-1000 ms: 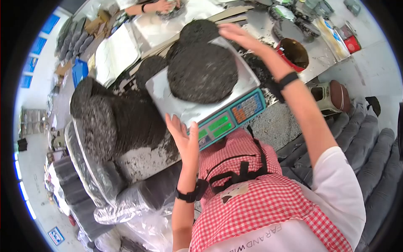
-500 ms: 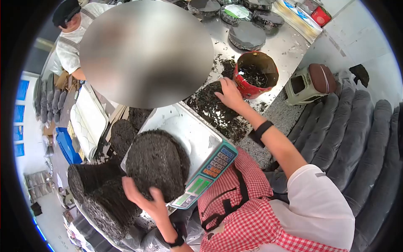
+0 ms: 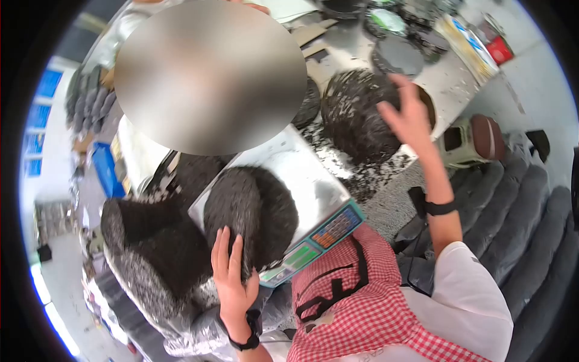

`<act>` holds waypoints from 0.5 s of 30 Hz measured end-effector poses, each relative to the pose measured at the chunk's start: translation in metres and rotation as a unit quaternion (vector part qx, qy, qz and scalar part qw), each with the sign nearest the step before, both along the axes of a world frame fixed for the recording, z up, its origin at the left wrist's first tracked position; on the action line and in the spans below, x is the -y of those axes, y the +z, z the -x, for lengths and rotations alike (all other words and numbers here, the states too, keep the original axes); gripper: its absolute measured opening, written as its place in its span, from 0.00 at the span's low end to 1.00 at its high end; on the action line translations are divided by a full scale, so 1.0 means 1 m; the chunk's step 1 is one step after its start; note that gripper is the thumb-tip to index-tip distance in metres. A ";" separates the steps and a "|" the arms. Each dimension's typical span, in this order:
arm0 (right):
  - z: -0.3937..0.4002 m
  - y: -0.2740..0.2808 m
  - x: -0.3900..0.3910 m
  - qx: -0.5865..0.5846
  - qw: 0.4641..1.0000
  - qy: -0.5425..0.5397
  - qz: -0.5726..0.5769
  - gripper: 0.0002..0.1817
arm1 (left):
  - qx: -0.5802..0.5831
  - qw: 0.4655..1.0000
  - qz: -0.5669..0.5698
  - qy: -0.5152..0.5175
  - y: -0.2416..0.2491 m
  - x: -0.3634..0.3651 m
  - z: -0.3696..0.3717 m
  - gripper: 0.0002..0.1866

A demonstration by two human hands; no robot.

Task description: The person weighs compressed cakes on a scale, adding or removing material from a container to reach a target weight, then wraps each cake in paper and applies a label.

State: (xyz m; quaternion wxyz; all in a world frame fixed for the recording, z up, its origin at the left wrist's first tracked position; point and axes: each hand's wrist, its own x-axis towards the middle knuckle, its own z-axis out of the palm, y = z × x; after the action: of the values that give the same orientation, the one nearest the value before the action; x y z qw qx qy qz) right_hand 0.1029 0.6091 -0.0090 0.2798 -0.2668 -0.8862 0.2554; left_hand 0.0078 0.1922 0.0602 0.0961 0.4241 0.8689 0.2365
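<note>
My left hand (image 3: 234, 283) grips the lower edge of a dark, round, fibrous slab (image 3: 231, 205), which is tilted up on its side. Under and beside it, a second dark slab (image 3: 277, 211) rests on the silver pan of a scale (image 3: 307, 163). At the upper right my right hand (image 3: 412, 114) holds the right edge of another dark round slab (image 3: 362, 114), raised at a tilt over scattered dark flakes. Behind that hand, a can (image 3: 428, 105) is mostly hidden.
Dark slabs are stacked in a bag (image 3: 151, 259) left of the scale. Black-wrapped discs (image 3: 398, 55) lie at the table's far side. Long dark bags (image 3: 512, 223) and a stool (image 3: 470, 142) stand at the right. Part of a co-worker (image 3: 136, 18) shows at the top, beside a blurred area.
My right hand has raised the slab from the flakes beside the can. My left hand has closed on the slab on the scale, which is now tilted. The view has shifted.
</note>
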 end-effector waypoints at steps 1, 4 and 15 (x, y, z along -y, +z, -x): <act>0.005 0.015 0.007 -0.111 0.983 0.002 0.145 0.24 | -0.038 0.998 -0.039 0.038 0.002 0.011 -0.001 0.32; 0.018 0.051 0.060 -0.197 0.872 0.074 0.443 0.18 | -0.116 0.953 -0.163 0.230 -0.004 0.048 -0.015 0.20; 0.091 -0.026 0.252 -0.119 0.966 0.225 -0.035 0.16 | -0.204 0.843 -0.323 0.379 -0.016 0.097 -0.029 0.18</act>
State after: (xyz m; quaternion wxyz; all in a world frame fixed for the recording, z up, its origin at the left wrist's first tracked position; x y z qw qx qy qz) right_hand 0.0119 0.3573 -0.0345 0.3273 -0.0178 -0.8924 0.3101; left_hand 0.0373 0.0955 0.0447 -0.3226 0.1074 0.8364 0.4298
